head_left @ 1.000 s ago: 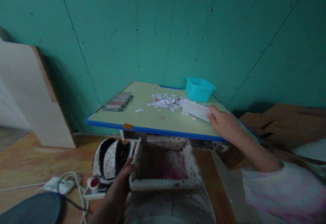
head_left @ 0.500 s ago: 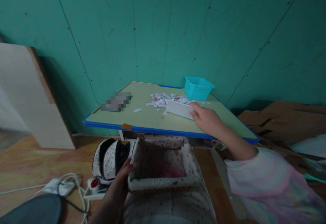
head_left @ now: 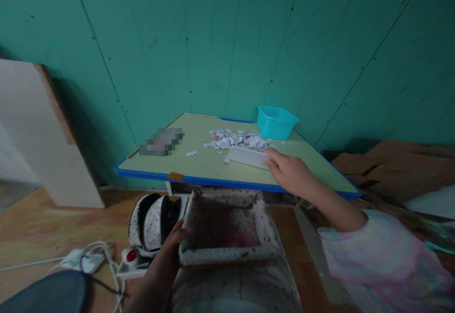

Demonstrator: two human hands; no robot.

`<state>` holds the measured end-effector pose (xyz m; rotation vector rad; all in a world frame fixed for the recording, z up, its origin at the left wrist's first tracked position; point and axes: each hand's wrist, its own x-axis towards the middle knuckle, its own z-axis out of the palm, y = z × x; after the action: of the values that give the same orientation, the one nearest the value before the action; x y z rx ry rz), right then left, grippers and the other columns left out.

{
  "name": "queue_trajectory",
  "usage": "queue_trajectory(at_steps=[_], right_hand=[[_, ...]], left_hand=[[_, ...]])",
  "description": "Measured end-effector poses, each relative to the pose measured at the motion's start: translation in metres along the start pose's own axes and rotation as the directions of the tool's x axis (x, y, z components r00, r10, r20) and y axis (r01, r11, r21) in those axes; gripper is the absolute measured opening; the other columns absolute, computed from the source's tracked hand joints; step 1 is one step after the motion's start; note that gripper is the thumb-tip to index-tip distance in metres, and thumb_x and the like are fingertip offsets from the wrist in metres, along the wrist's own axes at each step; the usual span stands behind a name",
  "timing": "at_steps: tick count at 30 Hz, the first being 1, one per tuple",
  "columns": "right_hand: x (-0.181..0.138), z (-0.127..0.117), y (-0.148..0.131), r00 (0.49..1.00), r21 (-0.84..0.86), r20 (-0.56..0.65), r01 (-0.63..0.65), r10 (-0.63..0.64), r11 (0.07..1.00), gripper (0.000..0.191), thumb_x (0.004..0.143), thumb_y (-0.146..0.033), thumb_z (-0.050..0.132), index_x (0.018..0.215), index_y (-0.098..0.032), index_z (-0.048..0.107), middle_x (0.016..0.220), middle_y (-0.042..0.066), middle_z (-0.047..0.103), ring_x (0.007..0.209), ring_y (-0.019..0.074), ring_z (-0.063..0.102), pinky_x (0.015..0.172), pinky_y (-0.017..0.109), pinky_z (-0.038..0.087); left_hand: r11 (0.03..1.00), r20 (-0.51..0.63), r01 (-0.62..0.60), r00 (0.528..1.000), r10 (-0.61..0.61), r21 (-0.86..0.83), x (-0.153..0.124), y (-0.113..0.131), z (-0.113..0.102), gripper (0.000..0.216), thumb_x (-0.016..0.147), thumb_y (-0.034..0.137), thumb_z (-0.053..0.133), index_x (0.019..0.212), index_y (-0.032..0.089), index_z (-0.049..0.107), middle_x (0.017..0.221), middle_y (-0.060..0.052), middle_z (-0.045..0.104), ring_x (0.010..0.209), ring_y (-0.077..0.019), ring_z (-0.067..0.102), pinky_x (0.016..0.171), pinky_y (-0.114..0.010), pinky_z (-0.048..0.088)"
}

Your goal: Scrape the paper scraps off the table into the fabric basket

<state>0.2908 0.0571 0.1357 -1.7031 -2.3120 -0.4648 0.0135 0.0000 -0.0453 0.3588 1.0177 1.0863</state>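
My right hand [head_left: 289, 173] is closed on one end of a flat white rectangular piece [head_left: 247, 156], whose exact kind I cannot make out. That piece is tilted low over the pale green table [head_left: 199, 166], just in front of a spread of small white paper scraps [head_left: 236, 139]. Below the table edge, an open bin [head_left: 231, 256] with a grimy, dark-speckled rim stands close to me; reddish stains show inside. My left hand [head_left: 176, 237] is wrapped round the left side of its rim, fingers partly hidden.
A turquoise plastic basket [head_left: 276, 124] stands at the table's back right, and a pixelated item [head_left: 161, 142] lies at its left. A speckled bag [head_left: 154, 223], a white power strip [head_left: 81, 261] and cables are on the floor. Cardboard [head_left: 394, 170] leans at right.
My right hand has drawn the white piece slightly toward me and to the left, away from the main scraps. My left hand stays at the bin rim.
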Motion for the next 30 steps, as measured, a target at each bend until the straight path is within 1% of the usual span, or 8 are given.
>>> queue_trajectory(at_steps=[2,7,10,15,20,23,26,30], right_hand=[[0.002,0.002,-0.001,1.0,-0.01,-0.006,0.005,-0.005,1.0,0.036,0.089,-0.029,0.029,0.117,-0.018,0.048,0.095,0.009,0.066,0.078,0.02,0.061,0.064,0.027,0.038],[0.016,0.006,0.0,1.0,-0.046,0.015,0.009,-0.009,0.999,0.037,0.088,-0.029,0.029,0.119,-0.019,0.047,0.096,0.009,0.066,0.079,0.0201,0.061,0.064,0.027,0.037],[0.023,0.008,0.0,0.999,-0.065,0.024,0.024,-0.022,0.998,0.037,0.089,-0.029,0.028,0.12,-0.02,0.046,0.097,0.009,0.066,0.08,0.0201,0.061,0.065,0.027,0.037],[0.025,0.005,0.001,0.999,-0.12,0.019,-0.024,0.026,0.992,0.037,0.089,-0.029,0.028,0.12,-0.02,0.045,0.094,0.009,0.066,0.074,0.0205,0.061,0.062,0.028,0.036],[0.014,-0.003,-0.002,1.0,-0.073,-0.006,-0.014,0.013,0.997,0.036,0.089,-0.03,0.029,0.119,-0.019,0.046,0.092,0.008,0.066,0.074,0.0204,0.061,0.06,0.027,0.035],[0.01,-0.009,-0.006,1.0,-0.038,-0.001,0.025,-0.025,0.999,0.036,0.089,-0.03,0.03,0.117,-0.02,0.048,0.093,0.008,0.066,0.076,0.0202,0.06,0.062,0.027,0.036],[0.012,-0.012,-0.012,0.997,-0.024,0.014,0.075,-0.074,0.997,0.034,0.088,-0.029,0.031,0.117,-0.02,0.048,0.094,0.008,0.066,0.078,0.0194,0.06,0.063,0.027,0.036],[0.022,-0.012,-0.02,0.993,-0.056,0.023,0.117,-0.116,0.992,0.033,0.088,-0.027,0.031,0.116,-0.02,0.048,0.093,0.007,0.066,0.076,0.0188,0.06,0.061,0.026,0.034]], left_hand=[[1.0,-0.012,0.01,1.0,-0.01,-0.004,0.0,0.0,-0.001,0.048,0.06,0.029,0.064,0.107,0.026,0.053,0.084,-0.003,0.069,0.084,-0.0301,0.064,0.065,-0.039,0.051],[0.999,-0.056,0.044,0.997,-0.044,-0.01,0.002,-0.003,-0.005,0.064,0.06,0.029,0.064,0.121,0.027,0.042,0.095,-0.005,0.068,0.083,-0.0308,0.065,0.063,-0.04,0.051],[0.999,-0.048,0.033,0.998,-0.034,-0.01,0.004,-0.005,-0.006,0.065,0.059,0.031,0.065,0.12,0.025,0.044,0.096,-0.007,0.068,0.084,-0.0313,0.064,0.063,-0.04,0.051],[1.0,-0.087,0.031,0.996,-0.031,0.002,0.006,-0.006,-0.007,0.067,0.058,0.028,0.065,0.121,0.025,0.044,0.098,-0.007,0.067,0.082,-0.0314,0.065,0.06,-0.039,0.052],[1.0,-0.093,0.013,0.996,-0.013,-0.006,0.008,-0.005,-0.006,0.064,0.056,0.026,0.065,0.118,0.024,0.046,0.093,-0.005,0.069,0.087,-0.0296,0.064,0.064,-0.037,0.051],[1.0,-0.089,0.015,0.996,-0.014,0.009,0.006,-0.003,-0.004,0.062,0.056,0.027,0.064,0.116,0.024,0.048,0.09,-0.004,0.069,0.085,-0.0301,0.064,0.062,-0.038,0.051],[1.0,-0.077,0.015,0.997,-0.013,0.019,0.004,-0.001,-0.001,0.06,0.056,0.028,0.064,0.114,0.025,0.049,0.087,-0.003,0.07,0.082,-0.0291,0.065,0.06,-0.037,0.051],[1.0,-0.051,-0.004,0.999,0.005,0.022,-0.001,0.001,0.004,0.052,0.055,0.026,0.063,0.106,0.022,0.055,0.079,-0.002,0.071,0.083,-0.0275,0.065,0.064,-0.035,0.051]])
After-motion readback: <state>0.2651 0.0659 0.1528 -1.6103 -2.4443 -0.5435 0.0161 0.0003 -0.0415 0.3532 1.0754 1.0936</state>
